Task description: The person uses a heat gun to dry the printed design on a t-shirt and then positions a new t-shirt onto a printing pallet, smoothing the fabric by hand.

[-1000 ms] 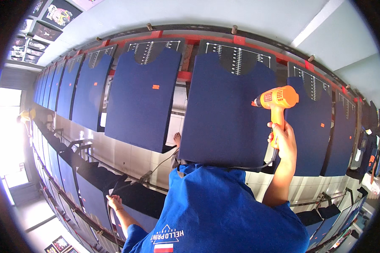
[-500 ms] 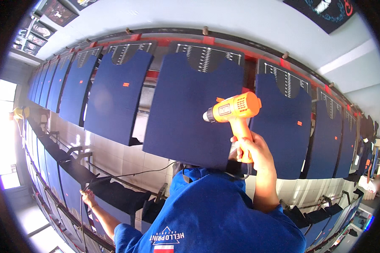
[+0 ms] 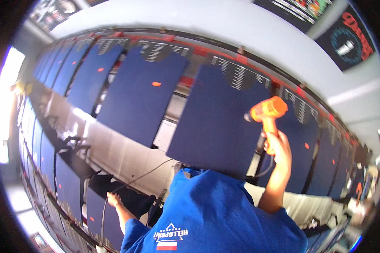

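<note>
My right hand point(image 3: 279, 148) is wrapped round the handle of an orange heat gun point(image 3: 269, 109), its dark nozzle pointing left. The gun is held over the right edge of a navy shirt panel point(image 3: 217, 122) lying flat on a black board with white ruler marks point(image 3: 240, 76). Out to the lower left, my left hand point(image 3: 113, 199) is closed on a thin dark cord point(image 3: 150, 172). This cord stretches from that hand toward my waist, and a length hangs below the hand. A loop of cord shows beneath the gun's handle.
More boards with navy panels, several bearing a small orange mark, run along both sides; one such panel point(image 3: 139, 92) lies to the left. A tiled floor aisle point(image 3: 118, 147) separates the rows. Dark cloth point(image 3: 133, 198) hangs beside my left hand. A dark rail point(image 3: 207, 40) runs behind the boards.
The view has turned, so the boards sit differently in the picture. The heat gun has shifted from above the panel to its right edge. My left hand has come nearer my body, still holding the cord.
</note>
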The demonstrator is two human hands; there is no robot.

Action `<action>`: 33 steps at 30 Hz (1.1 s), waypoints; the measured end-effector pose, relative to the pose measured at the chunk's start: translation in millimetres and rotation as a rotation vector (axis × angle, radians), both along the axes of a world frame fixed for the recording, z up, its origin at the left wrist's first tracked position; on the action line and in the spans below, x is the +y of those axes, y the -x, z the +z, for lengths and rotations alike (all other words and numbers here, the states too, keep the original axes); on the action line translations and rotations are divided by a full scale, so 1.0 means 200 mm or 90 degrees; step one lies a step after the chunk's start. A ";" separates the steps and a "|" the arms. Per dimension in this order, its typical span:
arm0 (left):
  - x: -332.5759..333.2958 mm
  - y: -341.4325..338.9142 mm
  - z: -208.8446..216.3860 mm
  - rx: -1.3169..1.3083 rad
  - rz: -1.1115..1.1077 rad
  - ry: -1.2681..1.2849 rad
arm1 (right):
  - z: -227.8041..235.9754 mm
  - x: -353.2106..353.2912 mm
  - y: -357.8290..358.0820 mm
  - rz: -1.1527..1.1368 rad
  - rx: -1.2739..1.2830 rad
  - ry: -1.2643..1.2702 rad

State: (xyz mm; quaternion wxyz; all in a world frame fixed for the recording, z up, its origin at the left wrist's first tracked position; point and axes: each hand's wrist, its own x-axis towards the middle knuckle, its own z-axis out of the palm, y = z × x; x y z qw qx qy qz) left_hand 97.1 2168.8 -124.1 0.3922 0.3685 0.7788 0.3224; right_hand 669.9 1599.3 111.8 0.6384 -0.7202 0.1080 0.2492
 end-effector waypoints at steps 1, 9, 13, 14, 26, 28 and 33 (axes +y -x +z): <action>-0.02 0.06 -0.05 -0.005 0.051 -0.003 | 0.00 0.01 -0.01 -0.007 0.014 -0.012; -0.10 0.16 -0.13 0.018 0.131 0.158 | 0.02 0.07 -0.02 -0.024 -0.004 0.069; -0.05 0.24 -0.10 0.012 0.104 0.131 | 0.01 0.11 -0.02 -0.048 0.000 0.019; -0.04 0.23 -0.10 0.031 0.102 0.114 | 0.01 0.12 -0.02 -0.030 0.005 0.037; -0.03 0.15 -0.08 -0.071 0.092 0.127 | 0.02 0.13 -0.02 -0.021 0.029 0.043; -0.04 0.13 -0.08 -0.049 0.091 0.128 | 0.01 0.11 -0.02 -0.011 0.027 0.054; -0.10 0.14 -0.04 -0.042 0.079 0.140 | 0.00 0.10 -0.02 -0.007 0.021 0.058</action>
